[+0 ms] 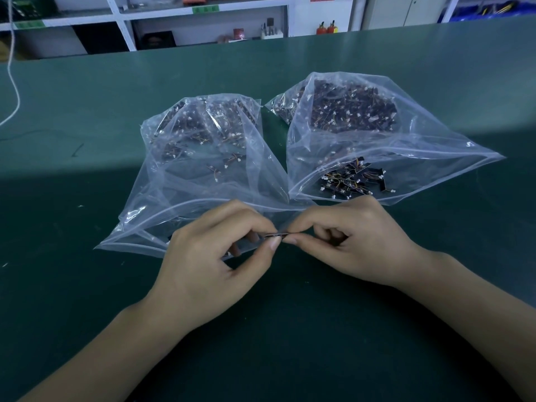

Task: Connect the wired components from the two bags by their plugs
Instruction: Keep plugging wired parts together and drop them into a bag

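Note:
Two clear plastic bags lie open on the green table. The left bag (pixel 185 175) holds several small dark components with thin wires and white plugs. The right bag (pixel 377 134) holds a bigger heap of the same kind of parts, with a loose cluster (pixel 352 181) near its mouth. In front of the bags, my left hand (pixel 208 259) and my right hand (pixel 351 242) meet fingertip to fingertip. Between thumbs and forefingers they pinch a small dark component (pixel 277 235), each hand at one end. Its plugs are hidden by the fingers.
The green table (pixel 290 329) stretches wide around the bags. A white cord (pixel 13 82) hangs at the far left. White shelves (pixel 127 27) with boxes and small items stand behind the table's far edge.

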Tool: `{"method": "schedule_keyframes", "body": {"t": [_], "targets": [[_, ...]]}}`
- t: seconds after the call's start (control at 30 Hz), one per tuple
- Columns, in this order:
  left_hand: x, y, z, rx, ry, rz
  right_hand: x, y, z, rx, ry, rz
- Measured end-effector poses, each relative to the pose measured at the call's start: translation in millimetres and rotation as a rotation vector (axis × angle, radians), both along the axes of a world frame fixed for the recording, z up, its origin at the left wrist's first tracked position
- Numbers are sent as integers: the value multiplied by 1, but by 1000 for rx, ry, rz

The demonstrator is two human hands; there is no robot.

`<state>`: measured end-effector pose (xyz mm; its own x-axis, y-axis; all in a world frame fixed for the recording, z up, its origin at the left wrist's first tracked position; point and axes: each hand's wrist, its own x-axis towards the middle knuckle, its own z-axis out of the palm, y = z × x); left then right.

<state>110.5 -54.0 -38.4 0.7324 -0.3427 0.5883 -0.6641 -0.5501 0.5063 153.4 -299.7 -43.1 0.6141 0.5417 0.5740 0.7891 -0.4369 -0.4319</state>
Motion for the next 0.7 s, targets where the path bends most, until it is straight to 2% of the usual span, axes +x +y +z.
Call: {"method": "schedule_keyframes", "body": {"t": [0.7], "targets": [[-1, -1, 0, 38, -15, 25, 0, 2, -2, 3, 69, 18]]}}
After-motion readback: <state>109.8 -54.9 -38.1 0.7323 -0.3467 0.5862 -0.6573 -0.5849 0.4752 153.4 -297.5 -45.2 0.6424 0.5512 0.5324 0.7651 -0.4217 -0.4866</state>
